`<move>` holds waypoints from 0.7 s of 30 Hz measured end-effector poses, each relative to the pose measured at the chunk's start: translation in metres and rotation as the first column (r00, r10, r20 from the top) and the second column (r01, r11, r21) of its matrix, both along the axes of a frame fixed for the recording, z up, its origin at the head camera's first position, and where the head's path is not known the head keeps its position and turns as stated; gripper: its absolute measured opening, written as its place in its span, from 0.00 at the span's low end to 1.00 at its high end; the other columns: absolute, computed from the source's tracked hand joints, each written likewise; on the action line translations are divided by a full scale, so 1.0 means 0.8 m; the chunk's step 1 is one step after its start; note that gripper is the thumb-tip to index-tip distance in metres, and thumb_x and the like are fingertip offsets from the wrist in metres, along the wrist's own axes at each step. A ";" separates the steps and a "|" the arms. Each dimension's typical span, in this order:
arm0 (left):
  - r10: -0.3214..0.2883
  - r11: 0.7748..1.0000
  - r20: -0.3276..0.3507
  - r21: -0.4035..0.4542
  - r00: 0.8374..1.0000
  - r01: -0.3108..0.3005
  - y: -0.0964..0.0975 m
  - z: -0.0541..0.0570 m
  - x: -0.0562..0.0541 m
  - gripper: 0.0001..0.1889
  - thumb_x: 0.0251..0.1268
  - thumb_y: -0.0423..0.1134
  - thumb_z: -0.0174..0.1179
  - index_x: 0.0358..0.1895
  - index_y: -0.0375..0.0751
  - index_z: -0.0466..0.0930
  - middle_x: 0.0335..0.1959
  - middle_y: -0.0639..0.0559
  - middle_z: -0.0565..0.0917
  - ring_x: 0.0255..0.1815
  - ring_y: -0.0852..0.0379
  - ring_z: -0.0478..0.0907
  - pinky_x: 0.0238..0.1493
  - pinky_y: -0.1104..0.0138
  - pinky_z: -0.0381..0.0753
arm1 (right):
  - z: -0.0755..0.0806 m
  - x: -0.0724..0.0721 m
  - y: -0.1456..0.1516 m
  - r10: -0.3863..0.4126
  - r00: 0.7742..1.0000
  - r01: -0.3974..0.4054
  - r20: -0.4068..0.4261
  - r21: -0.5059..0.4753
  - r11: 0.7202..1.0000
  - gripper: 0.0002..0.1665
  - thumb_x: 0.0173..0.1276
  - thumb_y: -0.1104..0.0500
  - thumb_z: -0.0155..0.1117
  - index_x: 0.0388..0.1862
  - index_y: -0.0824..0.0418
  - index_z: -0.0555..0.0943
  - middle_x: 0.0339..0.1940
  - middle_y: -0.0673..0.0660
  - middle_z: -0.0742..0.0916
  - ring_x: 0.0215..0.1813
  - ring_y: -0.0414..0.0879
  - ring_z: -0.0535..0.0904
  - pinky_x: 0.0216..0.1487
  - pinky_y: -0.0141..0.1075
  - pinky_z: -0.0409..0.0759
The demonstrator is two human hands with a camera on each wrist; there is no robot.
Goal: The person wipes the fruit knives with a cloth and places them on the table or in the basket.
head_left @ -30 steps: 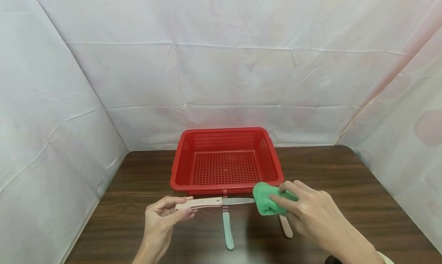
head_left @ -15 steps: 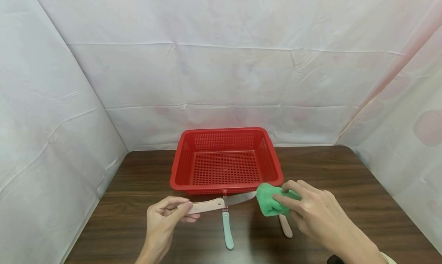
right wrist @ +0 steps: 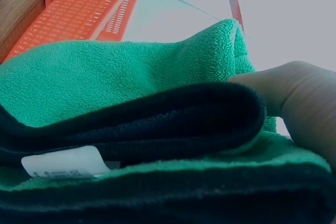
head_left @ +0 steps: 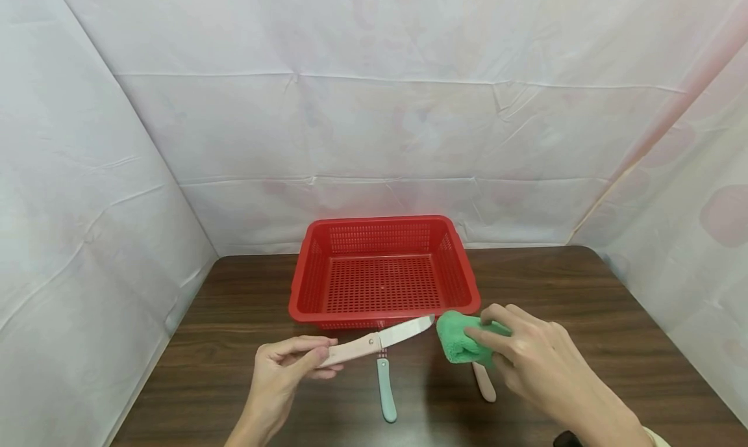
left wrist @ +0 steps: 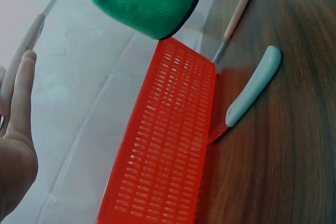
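My left hand (head_left: 280,372) pinches a knife (head_left: 403,332) by its pale pink handle, holding it up in front of the basket. Its blade slants up to the right, the broad side showing. My right hand (head_left: 532,356) grips a folded green cloth (head_left: 458,336), which sits just right of the blade tip with a small gap between. In the right wrist view, dark edging and a white label show on the cloth (right wrist: 121,72). Below the held knife lies a second knife with a mint handle (head_left: 386,392). Another pale pink handle (head_left: 484,382) sticks out from under the cloth.
A red plastic basket (head_left: 382,318) with slotted sides stands behind both hands on the dark wooden table (head_left: 543,278). In the left wrist view, the blades of both lying knives point toward the basket (left wrist: 163,129). Pale fabric (head_left: 380,128) hangs around the table's back and sides.
The held knife has tilted up at its tip and rolled, so the blade's broad side faces up. The cloth has shifted slightly right, off the tip.
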State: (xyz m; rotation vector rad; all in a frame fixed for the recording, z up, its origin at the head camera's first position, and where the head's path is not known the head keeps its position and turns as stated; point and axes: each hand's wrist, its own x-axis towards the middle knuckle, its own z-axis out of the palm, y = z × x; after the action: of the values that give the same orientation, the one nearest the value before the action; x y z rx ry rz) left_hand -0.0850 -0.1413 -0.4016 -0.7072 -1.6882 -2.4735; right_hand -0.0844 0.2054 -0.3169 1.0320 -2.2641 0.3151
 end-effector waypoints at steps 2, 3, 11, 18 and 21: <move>-0.025 1.000 0.014 0.001 1.000 0.025 -0.002 0.000 0.001 0.10 0.59 0.15 0.53 0.43 0.09 0.72 0.42 0.34 0.83 0.32 0.37 0.84 0.32 0.47 0.82 | -0.001 0.000 0.000 -0.006 1.000 0.006 -0.002 -0.006 1.000 0.28 0.35 0.74 0.57 0.35 0.51 0.86 0.34 0.46 0.80 0.28 0.38 0.72 0.13 0.18 0.56; -0.037 0.999 0.021 0.003 0.999 0.037 -0.002 -0.001 0.001 0.11 0.58 0.15 0.54 0.44 0.09 0.72 0.43 0.34 0.83 0.33 0.38 0.84 0.34 0.48 0.83 | -0.001 0.000 0.001 -0.012 1.000 0.012 0.003 -0.006 1.000 0.28 0.35 0.74 0.57 0.35 0.51 0.86 0.34 0.46 0.80 0.28 0.38 0.72 0.12 0.18 0.57; -0.088 0.996 -0.004 0.032 0.996 0.089 -0.003 -0.003 -0.001 0.15 0.50 0.13 0.60 0.44 0.19 0.78 0.46 0.33 0.82 0.41 0.43 0.83 0.38 0.48 0.83 | 0.004 -0.002 0.004 -0.066 0.998 0.066 -0.021 -0.039 0.997 0.30 0.35 0.73 0.53 0.38 0.54 0.86 0.34 0.46 0.80 0.26 0.38 0.73 0.11 0.22 0.60; -0.032 0.999 0.008 -0.035 0.999 0.032 0.000 -0.002 -0.003 0.15 0.48 0.15 0.63 0.43 0.16 0.77 0.43 0.37 0.84 0.39 0.48 0.84 0.37 0.53 0.85 | 0.011 -0.007 -0.005 -0.050 0.996 0.041 -0.080 -0.109 0.993 0.33 0.35 0.73 0.54 0.43 0.56 0.86 0.36 0.49 0.81 0.26 0.40 0.73 0.12 0.23 0.61; -0.015 0.997 0.007 -0.073 1.000 0.016 0.002 -0.001 -0.004 0.15 0.48 0.17 0.65 0.42 0.16 0.77 0.42 0.40 0.85 0.38 0.52 0.84 0.36 0.59 0.86 | 0.013 -0.006 -0.014 -0.031 0.996 0.022 -0.078 -0.118 0.993 0.30 0.38 0.72 0.55 0.44 0.57 0.86 0.37 0.51 0.81 0.27 0.42 0.75 0.11 0.24 0.63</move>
State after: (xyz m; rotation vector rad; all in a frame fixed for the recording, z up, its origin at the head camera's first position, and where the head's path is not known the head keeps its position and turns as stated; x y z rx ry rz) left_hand -0.0881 -0.1400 -0.4026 -0.7231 -1.7911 -2.4375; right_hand -0.0892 0.1946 -0.3062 0.9366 -2.1592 0.3840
